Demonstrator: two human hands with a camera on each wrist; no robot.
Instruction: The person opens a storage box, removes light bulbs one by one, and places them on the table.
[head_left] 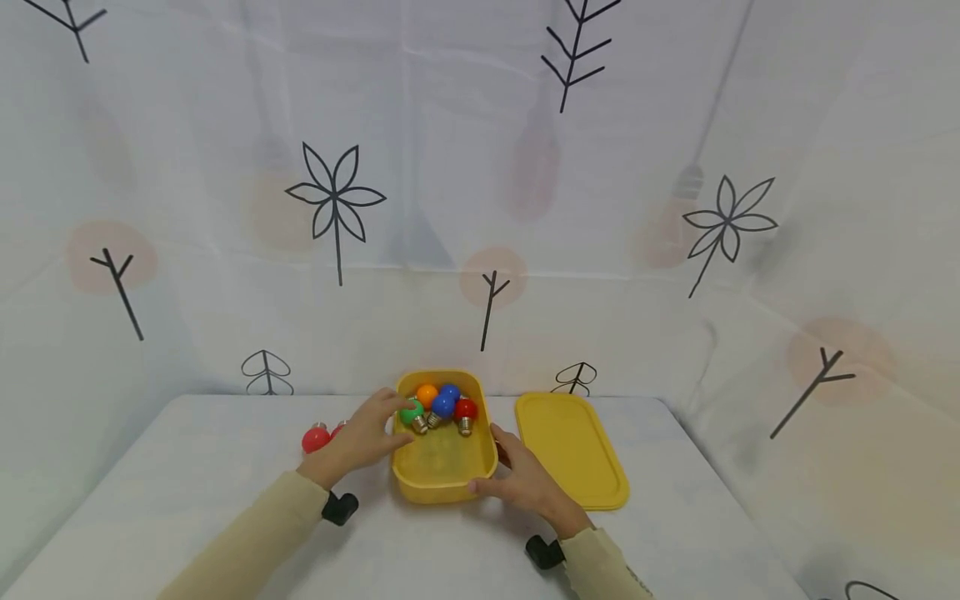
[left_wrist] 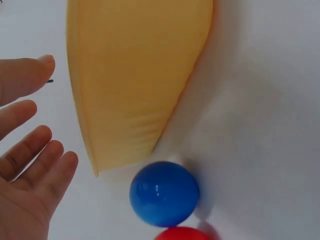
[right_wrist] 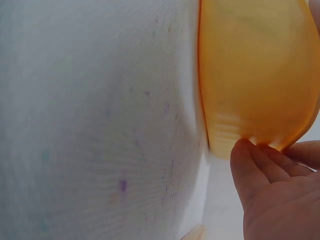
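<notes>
A yellow plastic container [head_left: 442, 493] stands on the table, with several small coloured light bulbs in its far half. Among them are a green bulb [head_left: 411, 411], an orange bulb [head_left: 427, 395], a blue bulb [head_left: 443, 406] and a red bulb [head_left: 466, 408]. My left hand [head_left: 365, 437] reaches over the container's left rim, fingers spread near the green bulb and nothing in its grasp. With my right hand [head_left: 527, 482] I hold the container at its near right corner, thumb at the front and fingers [right_wrist: 245, 165] against the side wall.
Left of the container, red bulbs [head_left: 316, 438] lie on the table, partly behind my left hand; the left wrist view shows a blue bulb [left_wrist: 164, 194] beside a red one [left_wrist: 182, 234]. A flat yellow lid [head_left: 572, 450] lies to the right. Patterned cloth [head_left: 450, 208] hangs behind.
</notes>
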